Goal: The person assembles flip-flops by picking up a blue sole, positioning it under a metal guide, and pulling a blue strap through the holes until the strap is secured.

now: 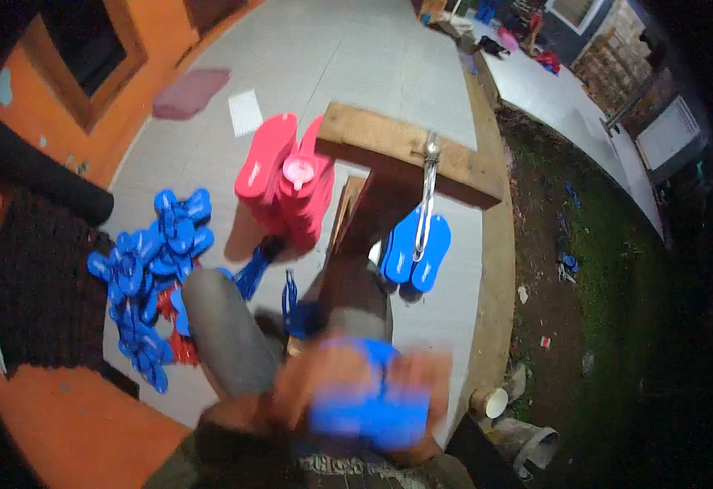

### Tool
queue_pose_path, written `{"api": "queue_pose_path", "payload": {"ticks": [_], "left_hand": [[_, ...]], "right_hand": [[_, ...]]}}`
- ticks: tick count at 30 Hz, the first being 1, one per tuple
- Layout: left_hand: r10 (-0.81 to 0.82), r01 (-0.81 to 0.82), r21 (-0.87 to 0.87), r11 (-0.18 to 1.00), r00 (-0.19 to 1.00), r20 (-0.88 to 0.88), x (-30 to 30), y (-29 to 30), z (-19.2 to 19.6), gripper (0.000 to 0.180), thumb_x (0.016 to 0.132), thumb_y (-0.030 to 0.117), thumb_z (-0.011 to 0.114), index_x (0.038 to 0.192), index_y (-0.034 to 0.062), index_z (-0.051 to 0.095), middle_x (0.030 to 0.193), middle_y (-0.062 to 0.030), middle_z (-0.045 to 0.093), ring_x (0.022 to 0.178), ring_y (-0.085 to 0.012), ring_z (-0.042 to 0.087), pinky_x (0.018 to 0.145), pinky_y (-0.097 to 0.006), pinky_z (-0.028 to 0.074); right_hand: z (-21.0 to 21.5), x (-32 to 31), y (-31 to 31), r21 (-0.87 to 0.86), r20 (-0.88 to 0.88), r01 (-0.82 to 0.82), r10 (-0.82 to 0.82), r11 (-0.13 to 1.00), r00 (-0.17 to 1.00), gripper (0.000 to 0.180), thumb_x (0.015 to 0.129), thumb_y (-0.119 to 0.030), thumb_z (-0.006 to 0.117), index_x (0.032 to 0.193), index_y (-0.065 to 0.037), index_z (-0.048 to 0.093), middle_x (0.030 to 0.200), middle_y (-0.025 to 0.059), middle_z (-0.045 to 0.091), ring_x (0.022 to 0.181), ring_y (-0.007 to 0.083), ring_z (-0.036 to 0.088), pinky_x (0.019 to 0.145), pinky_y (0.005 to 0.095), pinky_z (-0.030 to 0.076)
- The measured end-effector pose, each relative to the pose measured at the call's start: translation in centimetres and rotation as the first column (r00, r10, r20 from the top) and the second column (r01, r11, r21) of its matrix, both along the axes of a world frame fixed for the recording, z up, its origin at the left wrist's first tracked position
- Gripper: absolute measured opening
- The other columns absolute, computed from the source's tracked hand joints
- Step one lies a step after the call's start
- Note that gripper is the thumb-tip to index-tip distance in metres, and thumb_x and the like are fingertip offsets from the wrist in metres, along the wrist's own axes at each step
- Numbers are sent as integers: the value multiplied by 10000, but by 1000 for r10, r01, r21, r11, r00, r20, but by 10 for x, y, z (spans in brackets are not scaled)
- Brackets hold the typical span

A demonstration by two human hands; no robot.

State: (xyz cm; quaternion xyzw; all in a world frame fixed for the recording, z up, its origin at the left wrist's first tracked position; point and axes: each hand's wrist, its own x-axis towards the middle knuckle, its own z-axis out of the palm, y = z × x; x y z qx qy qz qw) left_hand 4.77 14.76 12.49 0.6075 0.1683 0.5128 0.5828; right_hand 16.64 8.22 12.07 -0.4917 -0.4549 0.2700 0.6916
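Close to my body I hold a blue flip-flop [373,417], blurred by motion, so its strap and exact outline cannot be made out. My left hand [324,376] grips it from the left. On the opposite side my right hand [431,379] has its fingers wrapped over it. Ahead of my hands rises a wooden T-shaped stand [405,151], with a metal hooked tool [427,196] hanging from its crossbar. Just past its right side lies a pair of blue soles [417,257] on the floor.
Stacked pink-red soles [271,163] stand left of the stand, a round pink item [298,172] on top. Blue straps [132,269] form a pile at left. Beyond lie a white sheet [245,114] and a dark red mat [191,93]. At right, a ledge [495,301] borders grassy ground.
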Motion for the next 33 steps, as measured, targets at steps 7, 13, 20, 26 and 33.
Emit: {"api": "queue_pose_path", "payload": {"ticks": [7,13,20,26,33], "left_hand": [[379,-289,309,906,879,-289,-16,22,21,321,768,266,642,950,14,560,908,-119,575,838,-212,555,754,-303,428],[269,-115,572,812,944,-192,-20,67,21,251,749,164,614,949,12,626,915,-122,598,813,-246,574,699,-323,456],[311,-175,649,741,945,-101,-8,89,23,263,831,248,556,911,8,631,856,-114,629,705,-235,595,594,-300,473],[336,-168,594,786,924,-182,-6,84,37,228,796,220,603,856,1,612,822,-115,614,696,-235,593,583,-310,468],[297,-152,394,907,892,-340,8,96,65,239,711,205,691,814,24,575,713,-82,568,632,-201,568,557,-283,431]], "right_hand": [[12,19,27,-53,-37,-126,124,991,992,259,741,-72,663,959,35,572,874,111,611,813,162,576,735,279,457],[1,25,86,393,171,-289,239,873,956,257,796,-237,588,917,-45,468,901,175,597,835,273,592,739,382,465],[21,33,102,348,335,-211,89,913,938,156,757,-129,566,850,-111,441,870,104,621,846,274,599,802,418,441],[24,42,100,325,276,-341,256,882,926,167,785,-129,577,912,-80,481,900,119,614,897,266,584,802,433,442],[50,28,85,5,-85,1,-1,1000,996,419,716,-19,677,1081,5,472,937,71,587,862,152,559,763,262,447]]}}
